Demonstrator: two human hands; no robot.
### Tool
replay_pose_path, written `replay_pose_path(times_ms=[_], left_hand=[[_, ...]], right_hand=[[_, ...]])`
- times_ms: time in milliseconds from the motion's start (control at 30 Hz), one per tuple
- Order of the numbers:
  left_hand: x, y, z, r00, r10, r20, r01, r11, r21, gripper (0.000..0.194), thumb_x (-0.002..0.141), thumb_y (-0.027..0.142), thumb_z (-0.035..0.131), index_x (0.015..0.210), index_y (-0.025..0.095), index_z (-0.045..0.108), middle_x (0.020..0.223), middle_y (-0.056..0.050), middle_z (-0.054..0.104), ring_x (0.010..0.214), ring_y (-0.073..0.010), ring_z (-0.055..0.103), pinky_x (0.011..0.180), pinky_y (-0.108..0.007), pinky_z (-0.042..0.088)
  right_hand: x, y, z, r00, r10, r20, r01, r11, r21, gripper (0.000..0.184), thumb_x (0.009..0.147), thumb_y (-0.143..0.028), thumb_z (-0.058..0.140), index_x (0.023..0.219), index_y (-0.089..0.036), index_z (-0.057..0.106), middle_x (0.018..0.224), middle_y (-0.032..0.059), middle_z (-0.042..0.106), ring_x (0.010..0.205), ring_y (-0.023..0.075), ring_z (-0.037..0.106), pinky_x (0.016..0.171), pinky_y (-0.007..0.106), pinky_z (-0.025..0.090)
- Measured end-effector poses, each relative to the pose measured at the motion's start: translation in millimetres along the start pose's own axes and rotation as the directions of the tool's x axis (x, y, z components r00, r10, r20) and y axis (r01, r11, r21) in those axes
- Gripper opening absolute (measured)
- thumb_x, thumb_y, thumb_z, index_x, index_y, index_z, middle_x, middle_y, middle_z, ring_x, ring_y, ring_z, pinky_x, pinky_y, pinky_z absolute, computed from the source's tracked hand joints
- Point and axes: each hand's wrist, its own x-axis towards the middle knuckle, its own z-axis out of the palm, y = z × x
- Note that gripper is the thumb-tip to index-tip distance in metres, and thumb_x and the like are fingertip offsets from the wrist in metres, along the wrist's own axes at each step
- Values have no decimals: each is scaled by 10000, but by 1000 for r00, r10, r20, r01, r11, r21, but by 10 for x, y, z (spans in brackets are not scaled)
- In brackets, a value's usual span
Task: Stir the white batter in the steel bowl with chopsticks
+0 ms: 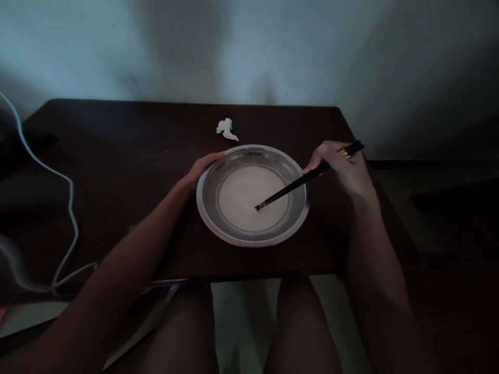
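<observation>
A round, shiny silver metal bowl (pixel 253 242) is sitting upright on the dark brown worktop (pixel 117 145), near its front edge. A smooth, creamy-white liquid (pixel 239 195) is covering the bottom of the bowl, below the rim. Slim black chopsticks (pixel 280 193) with gold bands toward the upper end are slanting over the bowl's right side, their tips touching the liquid.

Both arms (pixel 144 246) reach forward, left hand (pixel 203 167) angled inward, right hand (pixel 346 170) curled.
</observation>
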Motion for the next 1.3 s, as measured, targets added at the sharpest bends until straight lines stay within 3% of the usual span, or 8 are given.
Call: replay_pose_path(times_ms=[100,300,467,667,833,1000,1200,1300], left_hand=[[-16,24,12,994,-95,-45,90,991,-101,230,807,432,685,828,220,770,748,-32,773,804,-247,737,749,-301,610],[-59,86,61,990,-132,-42,124,981,-149,205,837,365,661,911,210,774,758,-23,763,810,-229,724,770,-292,595],[-36,59,44,988,-150,-25,144,975,-168,199,835,391,668,826,210,750,705,-17,740,697,-192,686,699,-263,578],[-2,37,25,989,-148,0,146,974,-172,206,830,395,681,821,203,753,717,-36,751,693,-202,692,697,-268,577],[3,46,38,990,-136,-29,129,979,-157,203,838,388,680,802,200,748,707,-27,746,700,-201,698,709,-272,585],[-11,58,46,991,-134,-18,129,975,-182,182,842,351,663,811,201,762,724,-16,752,744,-199,709,716,-250,582],[-37,86,68,991,-137,-10,133,975,-180,190,874,329,627,802,204,751,708,-2,738,687,-174,696,708,-254,582],[-47,100,74,985,-173,-8,168,964,-207,228,901,326,616,764,195,743,679,0,733,612,-145,663,646,-224,565]], right_hand=[[10,4,35,993,-16,117,20,999,-32,413,890,-628,697,694,-274,780,712,13,746,691,179,680,649,334,538],[4,13,-6,998,-28,-60,27,1000,-11,426,941,-563,669,647,-265,746,664,12,726,633,158,653,578,309,496],[3,-11,35,995,-12,100,16,999,-38,416,917,-601,680,698,-260,773,702,10,740,701,172,686,666,320,542],[10,18,-18,999,-24,-47,23,999,-38,448,920,-611,668,639,-272,751,662,18,727,633,169,654,578,318,507],[8,-1,-1,994,-16,110,22,998,-51,410,899,-628,686,697,-286,789,721,16,756,717,187,704,672,338,552],[6,12,-33,999,-30,-36,27,998,-61,431,921,-595,677,661,-264,771,692,17,749,660,173,669,631,328,525],[11,15,-13,994,-20,110,28,997,-70,389,915,-609,679,733,-287,799,756,10,766,767,181,714,744,341,552],[13,11,-18,1000,-21,10,22,997,-76,388,917,-589,686,718,-275,795,748,11,767,742,175,698,708,329,544]])
